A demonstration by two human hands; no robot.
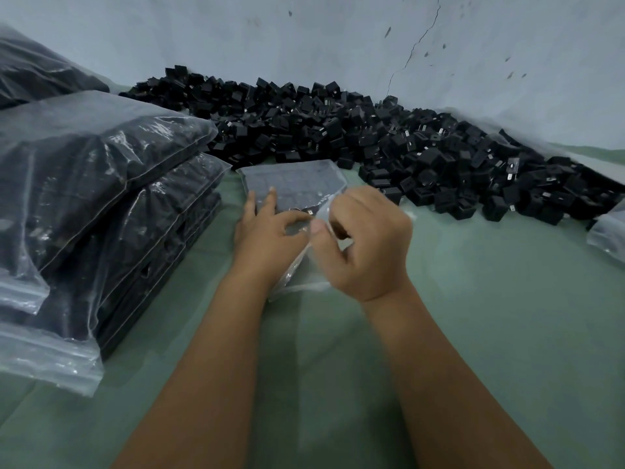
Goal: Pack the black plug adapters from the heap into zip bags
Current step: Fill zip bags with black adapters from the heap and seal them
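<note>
I see a clear plastic zip bag (291,184), partly filled with neat rows of adapters, lying flat on the pale green desk (473,299) at the centre of my view. The long heap of loose black plug adapters (338,130) runs behind it from 11 o'clock round to 3 o'clock, its near edge just beside the bag. My left hand (270,231) lies on the bag, fingers mostly straight, pressing the packed rows down, thumb toward the mouth. My right hand (365,242) is curled, thumb and fingers pinching the bag's upper film at the opening; a dark piece may sit inside that grip, but I cannot tell.

I judge the step in hand to be feeding the last row. To do it well I would lift the flap only enough to slide adapters in flat, keep the left palm steadying the rows, then clear the zip track before sealing.

Stacked full clear bags (101,198) sit at 9 o'clock.
</note>
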